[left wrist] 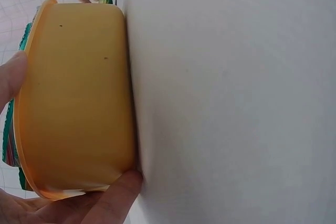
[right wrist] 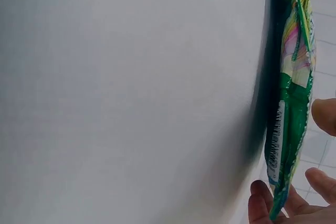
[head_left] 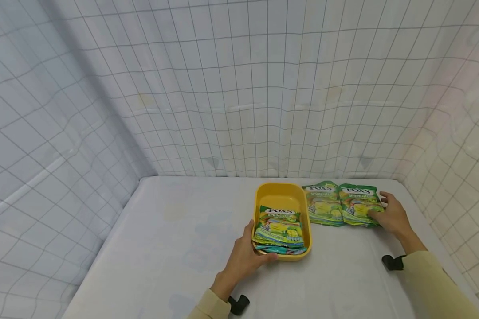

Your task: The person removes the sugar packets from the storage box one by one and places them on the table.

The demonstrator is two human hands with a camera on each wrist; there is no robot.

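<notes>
My left hand (head_left: 243, 257) grips the near left corner of a yellow plastic tub (head_left: 282, 188), thumb at the rim, fingers along the outer wall. Inside the tub lies a green FOX'S candy bag (head_left: 279, 227), with a teal bag (head_left: 281, 250) showing beneath its near edge. To the right, my right hand (head_left: 393, 217) is spread at the right edge of another green candy bag (head_left: 359, 204). In the right wrist view the thumb (right wrist: 325, 115) stands off that bag, and the other fingers are around its end. A third green candy bag (head_left: 323, 204) lies between it and the tub.
A white-covered table (head_left: 175, 230) carries everything. White grid-patterned sheets (head_left: 231, 110) rise behind it and on both sides. The right-hand bags lie near the table's back right corner, close to the side sheet.
</notes>
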